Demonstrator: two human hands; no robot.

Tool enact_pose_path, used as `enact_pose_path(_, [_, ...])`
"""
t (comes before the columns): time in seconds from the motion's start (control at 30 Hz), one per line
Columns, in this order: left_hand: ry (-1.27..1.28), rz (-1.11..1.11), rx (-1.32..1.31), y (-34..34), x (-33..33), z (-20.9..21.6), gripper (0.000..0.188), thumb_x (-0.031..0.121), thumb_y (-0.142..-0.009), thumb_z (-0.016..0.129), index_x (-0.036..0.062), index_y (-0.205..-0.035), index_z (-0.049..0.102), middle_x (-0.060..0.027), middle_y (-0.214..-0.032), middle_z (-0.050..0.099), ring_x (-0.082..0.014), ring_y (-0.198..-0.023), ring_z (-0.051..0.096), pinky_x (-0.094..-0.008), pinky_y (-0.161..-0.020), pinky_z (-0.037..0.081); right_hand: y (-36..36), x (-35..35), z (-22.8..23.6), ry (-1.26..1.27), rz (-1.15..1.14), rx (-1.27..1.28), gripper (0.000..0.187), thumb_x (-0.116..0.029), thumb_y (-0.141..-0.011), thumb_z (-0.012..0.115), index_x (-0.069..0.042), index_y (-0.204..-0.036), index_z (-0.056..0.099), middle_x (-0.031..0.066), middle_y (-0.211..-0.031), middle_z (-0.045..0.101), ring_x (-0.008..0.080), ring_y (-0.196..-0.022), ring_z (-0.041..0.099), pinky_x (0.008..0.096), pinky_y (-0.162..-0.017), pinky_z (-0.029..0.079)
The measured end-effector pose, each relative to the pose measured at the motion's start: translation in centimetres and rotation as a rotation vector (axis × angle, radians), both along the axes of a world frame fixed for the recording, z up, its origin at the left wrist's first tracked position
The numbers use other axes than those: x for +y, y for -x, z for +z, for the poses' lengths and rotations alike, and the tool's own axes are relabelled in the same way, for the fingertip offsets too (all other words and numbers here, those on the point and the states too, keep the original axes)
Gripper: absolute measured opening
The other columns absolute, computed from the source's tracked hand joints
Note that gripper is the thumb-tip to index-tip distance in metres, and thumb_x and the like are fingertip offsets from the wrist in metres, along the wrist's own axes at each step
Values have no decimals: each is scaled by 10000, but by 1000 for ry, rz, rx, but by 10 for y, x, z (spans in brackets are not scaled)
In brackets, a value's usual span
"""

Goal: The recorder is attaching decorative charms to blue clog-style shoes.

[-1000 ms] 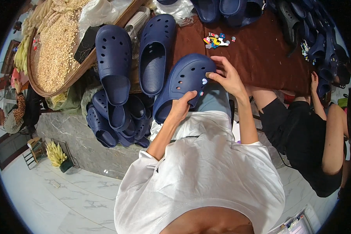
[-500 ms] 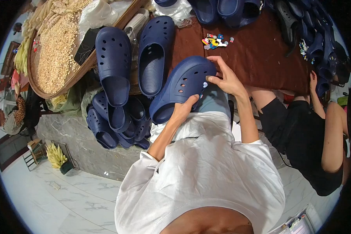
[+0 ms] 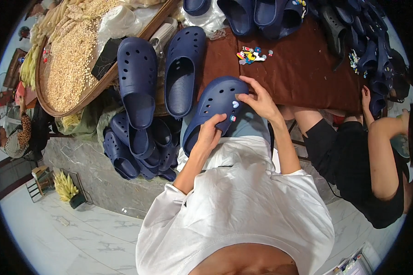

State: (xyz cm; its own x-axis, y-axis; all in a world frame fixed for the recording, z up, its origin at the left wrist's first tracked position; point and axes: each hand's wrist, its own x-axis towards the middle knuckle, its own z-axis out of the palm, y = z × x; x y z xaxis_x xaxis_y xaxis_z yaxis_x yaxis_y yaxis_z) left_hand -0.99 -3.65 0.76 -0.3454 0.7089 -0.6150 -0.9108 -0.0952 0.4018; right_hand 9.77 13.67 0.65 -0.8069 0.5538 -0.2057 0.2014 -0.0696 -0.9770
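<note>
Navy clog under work in two hands. The perforated clog (image 3: 218, 97) lies tilted at the centre of the frame, toe toward the top, just above the wearer's lap. The left hand (image 3: 210, 130) is partly closed on it, thumb flat across the upper beside the foot opening, fingers hidden beneath. The right hand (image 3: 260, 103) is half curled at the toe, thumb and forefinger parted, the thumb touching the upper; whether a small piece is pinched there cannot be told. Two ornaments, a pale heart charm (image 3: 235, 104) and a small multicoloured charm (image 3: 233, 118), sit along the clog's right side.

For good handling, the left grip should brace the upper firmly, best supported from below, while right-hand pressure goes straight in at a hole rather than slantwise (a slanting push would probably roll the toe aside).

Edges and room: two upright-lying clogs (image 3: 161, 75) crowd the left of the held one, with the wooden rim of a grain tray (image 3: 103, 84) beyond. The charm pile (image 3: 251, 55) lies just above the toe on the brown cloth (image 3: 293, 75), whose stretch at upper right offers the widest passage, bounded by a row of clogs (image 3: 236, 17) above and another person's hand (image 3: 366, 96) at right.
</note>
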Motion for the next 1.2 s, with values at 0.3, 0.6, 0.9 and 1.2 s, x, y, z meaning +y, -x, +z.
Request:
enact_pose_path(0.3, [13, -34, 4, 8, 0, -10, 400, -14, -793, 590, -50, -1183, 505, -137, -1110, 601, -258, -1002, 612, -383, -918, 506, 3, 1, -4, -309, 23, -68, 513, -269, -898, 656, -61, -1339, 497, 104, -1213, 549, 201, -1079, 563, 318, -831, 484])
enact_pose_path(0.6, [55, 49, -28, 5, 2, -14, 410, 0, -779, 610, -57, -1171, 503, -144, -1094, 599, -279, -989, 617, -404, -899, 519, 12, 35, -28, -574, -416, -103, 223, -159, -902, 631, -47, -1094, 644, 98, -1009, 644, 176, -816, 651, 291, -706, 507])
enact_pose_path(0.9, [50, 76, -2, 1, 1, -23, 403, -9, -779, 620, -59, -1162, 506, -141, -1085, 591, -273, -999, 612, -388, -908, 514, 48, 69, -40, -844, -454, -221, 334, -241, -800, 747, -100, -1072, 613, 95, -960, 590, 233, -792, 634, 372, -699, 498])
enact_pose_path(1.2, [73, 30, 64, -4, -1, 0, 412, 12, -765, 665, 18, -1152, 522, -85, -1095, 590, -195, -990, 592, -311, -887, 482, 35, 68, -46, -713, -508, -127, 136, -170, -899, 635, -55, -968, 657, 75, -903, 639, 167, -743, 631, 301, -661, 495])
